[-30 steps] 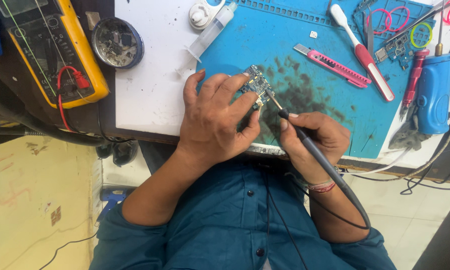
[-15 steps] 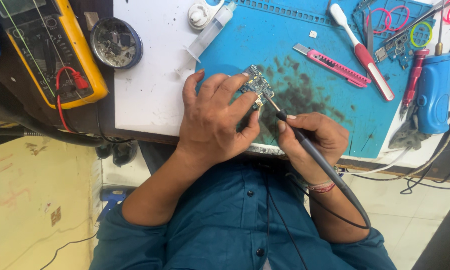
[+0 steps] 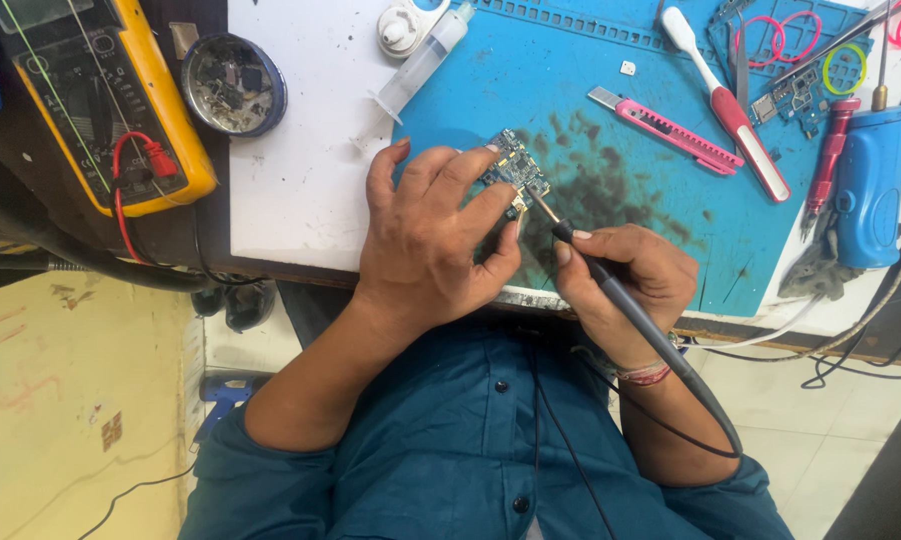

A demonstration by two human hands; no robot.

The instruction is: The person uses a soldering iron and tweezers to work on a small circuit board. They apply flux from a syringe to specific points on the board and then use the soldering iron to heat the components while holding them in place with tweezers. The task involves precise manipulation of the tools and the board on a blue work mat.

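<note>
My left hand (image 3: 432, 235) pinches a small circuit board (image 3: 515, 168) between fingers and thumb, just above the blue work mat (image 3: 580, 110). My right hand (image 3: 625, 280) grips a black soldering iron (image 3: 610, 290) like a pen. Its metal tip touches the board's lower right edge. The iron's cord trails back past my wrist toward my teal shirt.
A yellow multimeter (image 3: 100, 100) with red leads lies at the left beside a round tin (image 3: 232, 82). A syringe (image 3: 420, 65), pink utility knife (image 3: 665, 125), red-white toothbrush (image 3: 730, 105), red screwdriver (image 3: 828, 155) and blue tool (image 3: 870, 185) lie on the mat. Cables hang off the table's near edge.
</note>
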